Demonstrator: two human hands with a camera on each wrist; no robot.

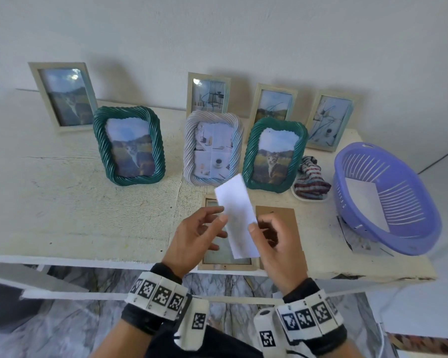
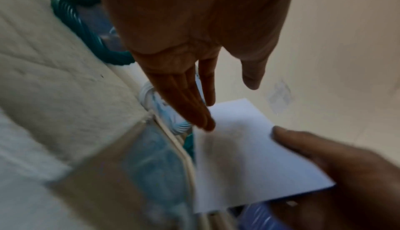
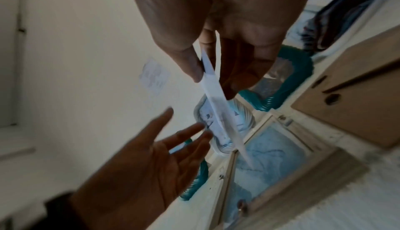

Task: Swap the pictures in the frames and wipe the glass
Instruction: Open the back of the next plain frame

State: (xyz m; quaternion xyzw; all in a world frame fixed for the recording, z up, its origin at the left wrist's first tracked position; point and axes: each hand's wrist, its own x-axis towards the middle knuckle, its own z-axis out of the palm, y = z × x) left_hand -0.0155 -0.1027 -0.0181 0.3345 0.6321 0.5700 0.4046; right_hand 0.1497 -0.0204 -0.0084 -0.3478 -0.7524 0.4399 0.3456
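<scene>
Only blank-backed picture [image 1: 237, 215] in right hand [image 1: 277, 244] pinch grip; left hand [image 1: 194, 239] spread; printed side hidden.

Head view looks steeply down over the tabletop [image 1: 75, 202] toward the wall, both wrist views sit close behind their hand, facing along fingers, all three share the white print [image 1: 237, 215] mid-scene

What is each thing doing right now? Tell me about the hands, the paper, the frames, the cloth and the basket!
Right hand: pinches the white picture.
White picture: held above the table, blank side up.
Left hand: open beside the picture.
Opened frame: lies flat, back off.
Brown backing board: lies beside it.
Seven frames: standing upright.
Striped cloth: crumpled.
Purple basket: tilted, paper inside.
</scene>
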